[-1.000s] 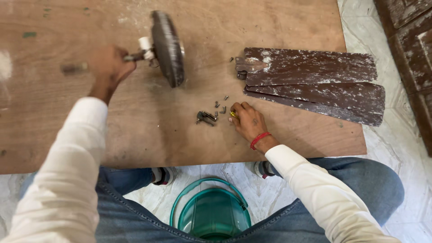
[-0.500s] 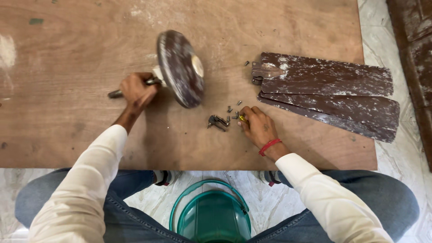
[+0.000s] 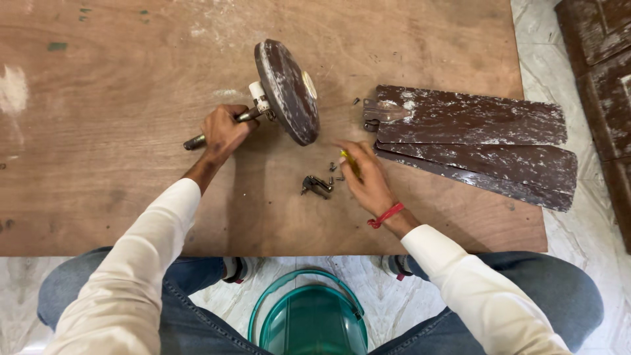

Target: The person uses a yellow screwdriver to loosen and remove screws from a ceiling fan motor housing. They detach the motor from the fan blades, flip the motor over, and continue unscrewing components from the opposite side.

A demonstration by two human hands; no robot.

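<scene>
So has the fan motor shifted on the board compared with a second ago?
Yes. The left hand has brought the fan motor right along the wooden board, closer to the stacked fan blades, which lie where they were.

Loads of open room on the board (image 3: 98,197): the whole left half and the far left corner are bare wood, easy to sweep a hand through. The middle is where it gets tight. The motor (image 3: 287,91) stands on edge there, with its rod (image 3: 223,128) sticking out to the left, gripped in the left hand (image 3: 223,131). The right side is blocked by the stacked blades (image 3: 473,141), which run nearly to the right edge. Between motor and blades there's only a narrow lane, and its near end is littered with screws (image 3: 319,185), with the right hand (image 3: 365,177) just beside them. The near strip under the blades is open.
</scene>
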